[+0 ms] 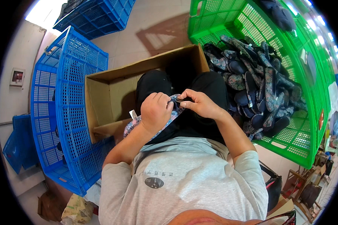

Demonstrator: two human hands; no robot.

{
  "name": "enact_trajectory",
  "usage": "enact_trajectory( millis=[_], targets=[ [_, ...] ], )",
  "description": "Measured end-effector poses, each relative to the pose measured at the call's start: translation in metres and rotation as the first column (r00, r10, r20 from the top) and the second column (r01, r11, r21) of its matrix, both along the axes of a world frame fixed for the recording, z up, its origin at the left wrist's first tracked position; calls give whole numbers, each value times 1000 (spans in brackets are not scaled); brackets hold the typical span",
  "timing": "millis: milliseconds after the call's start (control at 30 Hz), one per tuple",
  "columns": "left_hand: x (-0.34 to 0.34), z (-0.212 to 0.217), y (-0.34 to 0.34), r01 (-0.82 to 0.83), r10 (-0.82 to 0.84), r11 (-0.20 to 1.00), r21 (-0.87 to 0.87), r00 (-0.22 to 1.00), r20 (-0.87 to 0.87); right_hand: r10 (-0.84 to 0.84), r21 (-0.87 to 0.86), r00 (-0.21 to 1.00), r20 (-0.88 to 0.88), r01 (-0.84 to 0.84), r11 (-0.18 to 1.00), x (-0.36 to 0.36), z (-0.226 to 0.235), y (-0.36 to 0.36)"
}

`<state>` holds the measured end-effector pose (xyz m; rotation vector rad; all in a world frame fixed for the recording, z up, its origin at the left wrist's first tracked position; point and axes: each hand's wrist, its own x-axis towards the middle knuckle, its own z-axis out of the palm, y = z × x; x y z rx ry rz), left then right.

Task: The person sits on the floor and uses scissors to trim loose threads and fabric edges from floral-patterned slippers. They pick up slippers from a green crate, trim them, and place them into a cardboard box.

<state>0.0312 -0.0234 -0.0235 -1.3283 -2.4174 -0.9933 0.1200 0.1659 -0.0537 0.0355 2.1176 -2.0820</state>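
Over my lap I hold a floral fabric slipper (130,126) with a small white tag sticking out on its left. My left hand (156,111) is wrapped round the slipper's middle, covering much of it. At its upper end, my right hand (199,104) pinches the dark edge between thumb and fingers. Both hands are close together, almost touching. Beside my right arm lies a heap of similar floral slippers (268,88) with dark parts, in a large green plastic crate (289,146).
A cardboard box (118,92) stands open before my knees. To its left is a blue mesh crate (77,112), with another blue crate (97,18) farther off. A wall with a small socket plate (17,77) is at far left. A plastic bag (77,210) sits lower left.
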Motion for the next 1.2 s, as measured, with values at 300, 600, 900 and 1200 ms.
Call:
enact_trajectory(
  millis=[300, 600, 900, 1200],
  targets=[
    [-4, -4, 9, -57, 54, 997, 54, 998, 44, -85, -37, 996, -6, 85, 996, -5, 0, 1],
    [-7, -9, 12, -60, 56, 995, 82, 997, 47, -145, 34, 989, -17, 146, 989, -7, -7, -3],
    [-13, -1, 14, -131, 130, 991, -9, 969, 209, -565, -308, 784, 257, 620, 721, 2, -21, -14],
    [-43, 4, 21, 189, -30, 960, -207, 805, 593, -586, -120, 809, 50, 587, 800, -6, -46, -21]
  ],
)
